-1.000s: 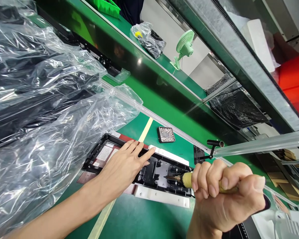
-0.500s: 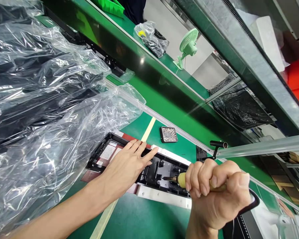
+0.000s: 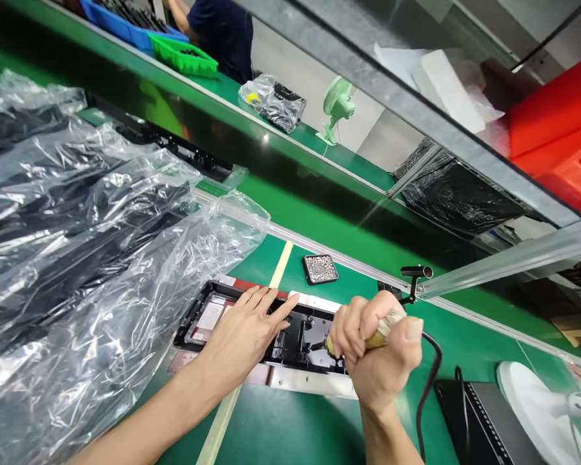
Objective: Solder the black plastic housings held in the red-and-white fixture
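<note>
And here the left hand (image 3: 244,329) lies flat, fingers spread, across the black plastic housing (image 3: 290,334) on the green bench (image 3: 290,426); the right hand (image 3: 375,355) grips a yellow-handled corded tool (image 3: 330,344), tip pointing into that housing, below a screw tray (image 3: 320,268).

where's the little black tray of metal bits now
Just right of centre in the head view: the tray sits right of the yellow strip, beside the metal rail.

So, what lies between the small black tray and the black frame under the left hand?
Head view: green tabletop, then a white strip beside the frame.
</note>
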A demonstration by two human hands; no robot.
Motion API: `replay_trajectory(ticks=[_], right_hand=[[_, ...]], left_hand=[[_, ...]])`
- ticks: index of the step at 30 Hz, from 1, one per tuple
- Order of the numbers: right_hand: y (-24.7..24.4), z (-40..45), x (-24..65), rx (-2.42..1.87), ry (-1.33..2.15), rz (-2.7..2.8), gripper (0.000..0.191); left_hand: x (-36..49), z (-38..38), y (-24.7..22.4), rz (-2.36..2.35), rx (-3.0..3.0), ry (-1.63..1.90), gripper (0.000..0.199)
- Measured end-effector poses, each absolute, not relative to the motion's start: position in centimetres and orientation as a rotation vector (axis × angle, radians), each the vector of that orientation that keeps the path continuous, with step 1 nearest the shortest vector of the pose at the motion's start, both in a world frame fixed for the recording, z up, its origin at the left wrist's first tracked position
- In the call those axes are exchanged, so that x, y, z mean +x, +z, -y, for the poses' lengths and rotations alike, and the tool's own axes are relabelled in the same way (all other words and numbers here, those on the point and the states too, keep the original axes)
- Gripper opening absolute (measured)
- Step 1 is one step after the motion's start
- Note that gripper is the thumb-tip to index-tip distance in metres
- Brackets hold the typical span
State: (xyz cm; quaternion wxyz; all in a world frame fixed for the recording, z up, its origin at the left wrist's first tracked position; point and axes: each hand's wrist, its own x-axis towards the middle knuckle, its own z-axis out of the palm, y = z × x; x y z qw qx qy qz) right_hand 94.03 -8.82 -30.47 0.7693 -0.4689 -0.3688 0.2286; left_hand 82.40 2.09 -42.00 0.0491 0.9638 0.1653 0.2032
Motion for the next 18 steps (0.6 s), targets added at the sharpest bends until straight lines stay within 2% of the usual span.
replay_trajectory(ticks=[4,15,18], right_hand=[[-31.3,8.8,94.1,-0.996,0.497,0.807,0.042],[-32.9,8.8,94.7,-0.998,0.581,0.85,0.041],[-32.7,9.0,95.0,-1.04,0.568,0.881,0.041]], left_hand=[[82.3,-2.3,-42.3,-0.475,2.961,0.657,0.043],[82.1,-3.3,-43.1,-0.436,2.906,0.526,0.047],[81.9,-3.0,-41.9,-0.481,2.757,0.578,0.045]])
